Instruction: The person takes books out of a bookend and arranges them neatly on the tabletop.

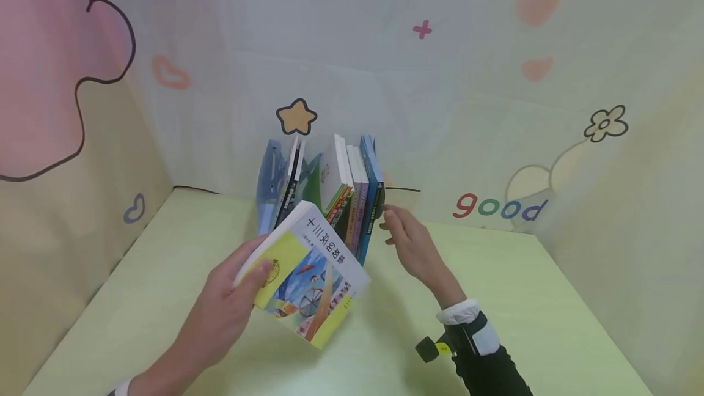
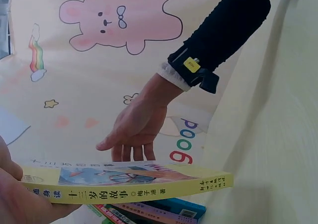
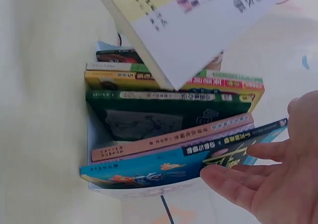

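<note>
1. Nearest to us, a pale green table [image 1: 550, 322] spreads beneath both arms, widening toward the viewer, with soft shadows on its top and walls on three sides.
2. Above the tabletop, the left hand [image 1: 222, 307] holds a yellow-and-white book [image 1: 305, 277], thumb across its front cover. We find the volume tilted in mid-air, before the standing row. Dark Chinese characters mark its white band; below runs a colourful picture with a spoked wheel. The left wrist view shows us a yellow spine.
3. At right, the right hand [image 1: 412, 246], wearing a black wrist strap [image 1: 464, 332], holds nothing we can see, its thumb and fingers parted beside the blue book [image 3: 144, 174] at the row's end. We cannot tell whether they touch it.
4. Farther back, a light blue book holder [image 1: 269, 179] keeps its volumes upright or slightly leaning. From the right wrist we pick out a salmon book [image 3: 171, 137] and a thick green book [image 3: 149, 122].
5. Beyond, we see the pale back wall [image 1: 352, 35], printed with an orange star [image 1: 297, 117], pink hearts [image 1: 539, 6], a flower [image 1: 605, 123] and the multicoloured word "good" [image 1: 488, 207].
</note>
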`<state>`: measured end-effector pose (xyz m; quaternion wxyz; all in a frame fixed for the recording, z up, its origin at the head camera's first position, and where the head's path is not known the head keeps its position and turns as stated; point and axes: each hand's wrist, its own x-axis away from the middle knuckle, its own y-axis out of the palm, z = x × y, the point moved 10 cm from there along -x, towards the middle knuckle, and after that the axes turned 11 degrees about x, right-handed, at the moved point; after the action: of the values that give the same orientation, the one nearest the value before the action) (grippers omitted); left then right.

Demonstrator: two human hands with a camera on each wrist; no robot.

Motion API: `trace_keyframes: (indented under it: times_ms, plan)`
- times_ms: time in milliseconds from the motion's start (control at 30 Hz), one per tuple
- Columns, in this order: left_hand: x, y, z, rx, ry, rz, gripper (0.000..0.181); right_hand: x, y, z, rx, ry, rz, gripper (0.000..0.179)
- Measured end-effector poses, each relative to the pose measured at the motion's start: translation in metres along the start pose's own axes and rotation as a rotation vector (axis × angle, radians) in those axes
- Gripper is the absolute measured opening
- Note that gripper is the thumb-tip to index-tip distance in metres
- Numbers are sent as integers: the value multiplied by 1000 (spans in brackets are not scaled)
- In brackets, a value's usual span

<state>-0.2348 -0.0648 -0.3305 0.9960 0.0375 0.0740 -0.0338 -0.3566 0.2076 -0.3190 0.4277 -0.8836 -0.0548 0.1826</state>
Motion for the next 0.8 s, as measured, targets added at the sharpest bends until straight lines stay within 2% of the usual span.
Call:
trace_keyframes:
  times_ms: [233,400,600,800]
  plan:
    - [-7,8,-12,105,-84,-26,43,20,6,-11,7,-55,-20,53]
    - [-12,14,-19,187,-105,-58,42,33,22,-12,-54,-80,-149,50]
    - [-15,20,-27,213,-131,-90,44,50,45,-18,-137,-113,-336,51]
    - [-17,25,-31,276,-142,-128,44,61,65,-23,-219,-100,-431,60]
